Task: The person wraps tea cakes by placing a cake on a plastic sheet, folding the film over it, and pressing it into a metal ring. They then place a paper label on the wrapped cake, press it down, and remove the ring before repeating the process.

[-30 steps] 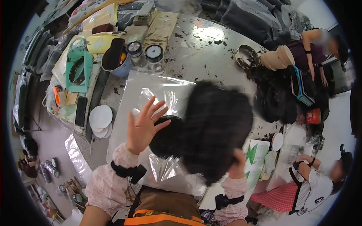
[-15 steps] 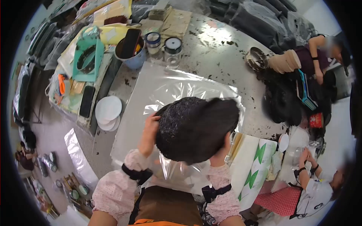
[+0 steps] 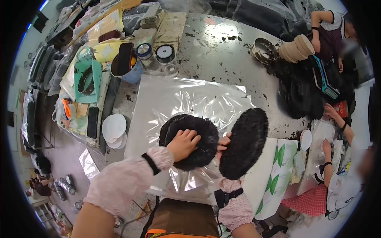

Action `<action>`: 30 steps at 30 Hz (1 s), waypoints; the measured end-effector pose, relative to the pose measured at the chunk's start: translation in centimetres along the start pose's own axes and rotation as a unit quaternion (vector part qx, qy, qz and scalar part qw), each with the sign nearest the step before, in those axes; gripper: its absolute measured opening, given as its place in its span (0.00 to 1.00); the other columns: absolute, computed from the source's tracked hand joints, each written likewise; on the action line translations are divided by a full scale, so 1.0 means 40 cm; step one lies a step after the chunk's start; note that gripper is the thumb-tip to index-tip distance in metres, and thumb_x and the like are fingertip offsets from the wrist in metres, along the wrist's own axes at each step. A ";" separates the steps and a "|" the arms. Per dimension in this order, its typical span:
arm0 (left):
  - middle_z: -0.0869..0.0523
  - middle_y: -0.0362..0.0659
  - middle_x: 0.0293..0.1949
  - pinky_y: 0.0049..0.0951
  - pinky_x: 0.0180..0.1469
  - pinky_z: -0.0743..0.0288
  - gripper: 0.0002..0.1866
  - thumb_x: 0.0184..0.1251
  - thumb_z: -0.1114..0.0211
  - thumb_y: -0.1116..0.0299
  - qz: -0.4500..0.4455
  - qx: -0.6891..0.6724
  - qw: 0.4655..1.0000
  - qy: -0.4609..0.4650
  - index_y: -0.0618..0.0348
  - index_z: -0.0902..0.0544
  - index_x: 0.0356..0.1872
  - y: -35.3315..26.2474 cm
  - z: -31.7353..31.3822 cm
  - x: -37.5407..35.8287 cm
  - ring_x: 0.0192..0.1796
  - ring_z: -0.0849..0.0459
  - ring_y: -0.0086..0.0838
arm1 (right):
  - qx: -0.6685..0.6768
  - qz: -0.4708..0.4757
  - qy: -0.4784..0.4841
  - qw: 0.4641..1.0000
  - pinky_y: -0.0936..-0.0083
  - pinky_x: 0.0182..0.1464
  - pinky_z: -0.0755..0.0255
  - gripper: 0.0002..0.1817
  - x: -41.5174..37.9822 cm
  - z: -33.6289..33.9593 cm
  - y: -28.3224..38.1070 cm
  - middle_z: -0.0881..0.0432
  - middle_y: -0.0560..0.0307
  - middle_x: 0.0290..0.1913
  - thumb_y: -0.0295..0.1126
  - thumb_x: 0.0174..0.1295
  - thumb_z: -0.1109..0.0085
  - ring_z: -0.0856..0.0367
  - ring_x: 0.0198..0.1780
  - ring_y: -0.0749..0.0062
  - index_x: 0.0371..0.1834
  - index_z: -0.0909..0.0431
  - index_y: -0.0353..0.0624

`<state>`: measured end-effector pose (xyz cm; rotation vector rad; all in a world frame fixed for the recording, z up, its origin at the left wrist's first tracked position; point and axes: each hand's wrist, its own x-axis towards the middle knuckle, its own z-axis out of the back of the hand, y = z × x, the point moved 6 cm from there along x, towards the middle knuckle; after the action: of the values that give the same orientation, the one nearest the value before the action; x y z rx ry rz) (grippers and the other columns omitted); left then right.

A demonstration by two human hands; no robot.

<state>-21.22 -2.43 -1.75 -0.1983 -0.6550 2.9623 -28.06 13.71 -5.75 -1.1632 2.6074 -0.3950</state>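
A round black cake that looks like dried seaweed (image 3: 204,148) lies on the clear plastic sheets (image 3: 158,95) in front of me, with another dark edge showing beneath it on the left. My left hand (image 3: 184,143) rests palm down on top of it, fingers spread. To its right, my right hand (image 3: 223,146) grips a second dried seaweed cake (image 3: 245,142) by its left edge. That cake is tilted up on its side, and part of my hand is hidden behind it.
White round discs (image 3: 114,127) lie left of the plastic. Behind stand a blue bucket (image 3: 133,73) and lidded jars (image 3: 166,55). A metal ring mould (image 3: 265,50) and stacked tan bowls (image 3: 297,48) sit at the back right, near black cakes (image 3: 295,95). Two people work on the right.
The seaweed cakes, held up together between both hands before, are now apart: one lies on the plastic under my left hand, the other is held to the right in my right hand.
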 end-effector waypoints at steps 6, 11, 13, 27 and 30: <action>0.21 0.50 0.53 0.47 0.58 0.29 0.16 0.69 0.42 0.72 -0.011 -0.026 0.999 0.024 0.64 0.24 0.56 0.050 -0.113 0.046 0.57 0.22 0.43 | -0.319 0.039 -0.146 0.936 0.65 0.58 0.23 0.31 -0.040 0.043 0.008 0.22 0.47 0.59 0.49 0.70 0.46 0.21 0.57 0.58 0.70 0.33 0.41; 0.19 0.44 0.61 0.39 0.69 0.30 0.27 0.83 0.58 0.50 0.179 -0.862 0.452 -0.143 0.60 0.27 0.66 0.129 -0.019 -0.070 0.64 0.21 0.35 | -0.574 0.230 -0.181 0.765 0.64 0.68 0.33 0.33 -0.003 -0.121 -0.051 0.26 0.47 0.65 0.32 0.66 0.37 0.26 0.65 0.63 0.72 0.39 0.35; 0.34 0.49 0.73 0.39 0.77 0.42 0.30 0.82 0.55 0.53 0.109 -0.845 0.463 -0.243 0.60 0.41 0.76 0.127 0.094 -0.122 0.75 0.36 0.35 | -0.787 0.192 -0.145 0.568 0.66 0.70 0.36 0.34 -0.011 -0.131 -0.091 0.25 0.47 0.63 0.28 0.64 0.37 0.27 0.65 0.64 0.73 0.40 0.34; 0.28 0.54 0.62 0.40 0.67 0.35 0.36 0.53 0.40 0.77 0.251 -0.158 0.888 -0.352 0.62 0.30 0.69 0.102 0.081 -0.177 0.62 0.26 0.47 | -0.969 0.016 0.246 0.037 0.48 0.77 0.51 0.44 0.092 -0.175 -0.324 0.37 0.41 0.74 0.53 0.61 0.37 0.45 0.78 0.44 0.74 0.38 0.35; 0.31 0.54 0.70 0.45 0.74 0.42 0.34 0.56 0.40 0.75 0.159 0.057 0.942 -0.289 0.61 0.29 0.69 0.045 0.103 -0.137 0.71 0.31 0.45 | -0.967 -0.025 0.252 0.025 0.50 0.79 0.55 0.44 0.101 -0.108 -0.299 0.40 0.42 0.77 0.53 0.61 0.39 0.47 0.79 0.49 0.74 0.38 0.35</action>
<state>-16.55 -6.46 1.75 0.6627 -0.5326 3.3682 -23.98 3.59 1.91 0.2848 -0.4068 -1.7530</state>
